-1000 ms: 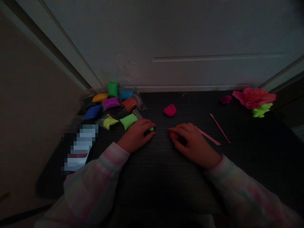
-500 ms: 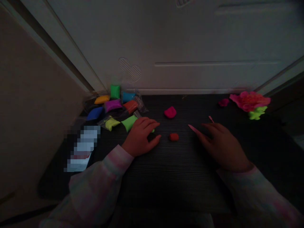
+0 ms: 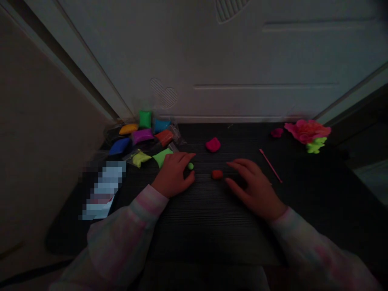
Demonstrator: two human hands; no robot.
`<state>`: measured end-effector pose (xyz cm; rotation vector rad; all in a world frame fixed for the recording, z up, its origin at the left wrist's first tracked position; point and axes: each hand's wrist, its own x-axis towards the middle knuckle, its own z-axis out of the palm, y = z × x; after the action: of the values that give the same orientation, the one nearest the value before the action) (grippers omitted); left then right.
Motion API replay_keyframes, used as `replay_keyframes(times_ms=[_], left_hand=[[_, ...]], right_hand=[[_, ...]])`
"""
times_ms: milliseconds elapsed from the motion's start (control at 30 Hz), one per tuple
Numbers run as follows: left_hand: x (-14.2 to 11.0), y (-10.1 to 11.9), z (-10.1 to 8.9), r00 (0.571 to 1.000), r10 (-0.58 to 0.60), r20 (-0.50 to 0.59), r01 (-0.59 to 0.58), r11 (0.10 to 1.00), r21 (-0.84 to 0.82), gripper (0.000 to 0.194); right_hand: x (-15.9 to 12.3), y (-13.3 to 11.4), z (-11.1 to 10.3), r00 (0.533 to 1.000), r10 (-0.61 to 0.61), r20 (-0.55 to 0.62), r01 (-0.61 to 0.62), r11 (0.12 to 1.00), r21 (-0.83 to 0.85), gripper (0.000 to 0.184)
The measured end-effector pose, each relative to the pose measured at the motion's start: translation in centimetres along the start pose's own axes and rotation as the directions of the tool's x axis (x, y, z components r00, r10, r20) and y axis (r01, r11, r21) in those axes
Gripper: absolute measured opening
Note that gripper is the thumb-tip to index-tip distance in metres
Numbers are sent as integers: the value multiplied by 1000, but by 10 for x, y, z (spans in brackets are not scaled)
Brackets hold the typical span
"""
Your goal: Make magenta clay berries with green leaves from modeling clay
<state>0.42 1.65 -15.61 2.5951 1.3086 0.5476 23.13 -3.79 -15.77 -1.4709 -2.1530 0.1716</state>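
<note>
Left hand and right hand, half-open, seemingly empty, are flanking an unfinished-looking red lump, the flower at its 2 o'clock looking complete.

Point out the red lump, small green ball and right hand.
Red lump (image 3: 217, 174), head view: its visible middle.
Small green ball (image 3: 190, 166), head view: its visible middle.
Right hand (image 3: 257, 190), head view: back of the hand.

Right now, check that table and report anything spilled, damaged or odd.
At the left of the table, the yellow packet looks crumpled, odd against the smoother purple packet. No spill shows around the red lump.
</note>
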Motion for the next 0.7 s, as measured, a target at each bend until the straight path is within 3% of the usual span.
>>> replay_keyframes(times_ms=[100, 167, 300, 467, 700], left_hand=[[0, 0, 3, 1000, 22, 21, -22, 1000, 16, 41], [-1, -1, 5, 999, 24, 29, -25, 999, 24, 38], [0, -3, 9, 999, 42, 19, -42, 999, 27, 29], [0, -5, 13, 994, 86, -63, -87, 996, -20, 27], [0, -5, 15, 990, 80, -119, -96, 987, -132, 27]], right_hand=[[7, -14, 11, 989, -63, 137, 59, 998, 28, 49], [11, -18, 17, 984, -55, 171, 48, 998, 44, 44], [15, -14, 20, 985, 8, 171, -40, 983, 181, 24], [16, -11, 16, 979, 121, 163, -168, 931, 322, 22], [15, -10, 20, 973, 125, 195, -173, 952, 253, 28]])
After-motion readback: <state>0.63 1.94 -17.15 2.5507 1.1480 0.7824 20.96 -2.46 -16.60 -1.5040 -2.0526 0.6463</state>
